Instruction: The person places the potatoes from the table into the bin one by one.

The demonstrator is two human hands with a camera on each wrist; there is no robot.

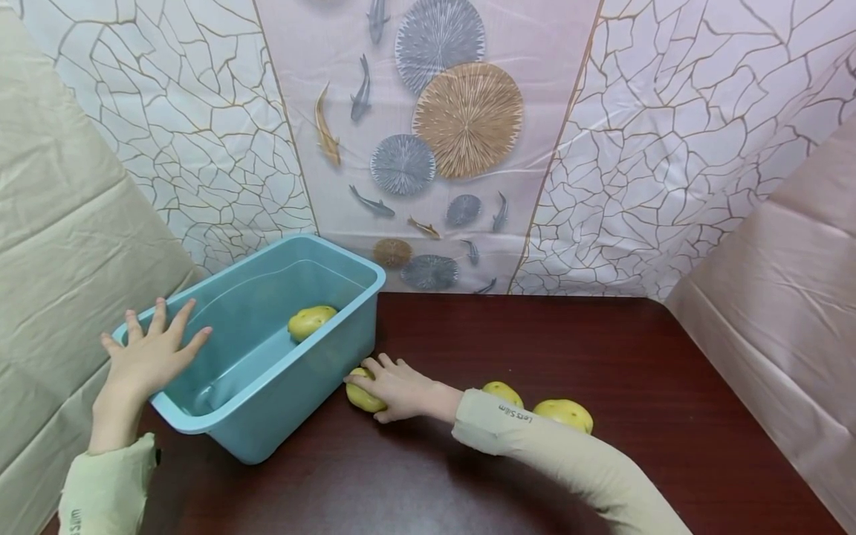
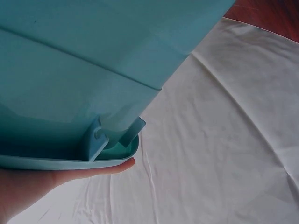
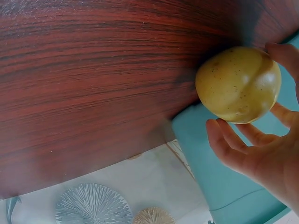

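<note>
My left hand point(image 1: 148, 360) rests with spread, straight fingers over the near left rim of a light blue plastic bin point(image 1: 301, 394). In the left wrist view, part of that hand point(image 2: 70, 176) lies flat along the rim. With curled fingers and thumb, my right hand point(image 1: 404, 390) grips a yellow potato point(image 1: 361, 399) beside the bin's right wall. The right wrist view has this potato point(image 3: 236, 86) between thumb and fingertips, with small dark specks on its skin. Inside the bin, another potato point(image 1: 310, 322) lies toward the far right.
Two more potatoes, one smaller-looking point(image 1: 503, 391) and one at its right point(image 1: 565, 413), lie on the dark red wooden table point(image 1: 642, 371), partly hidden behind my right sleeve point(image 1: 562, 453). A patterned cloth point(image 1: 669, 134) hangs behind the table, and plain cloth point(image 1: 47, 245) flanks it.
</note>
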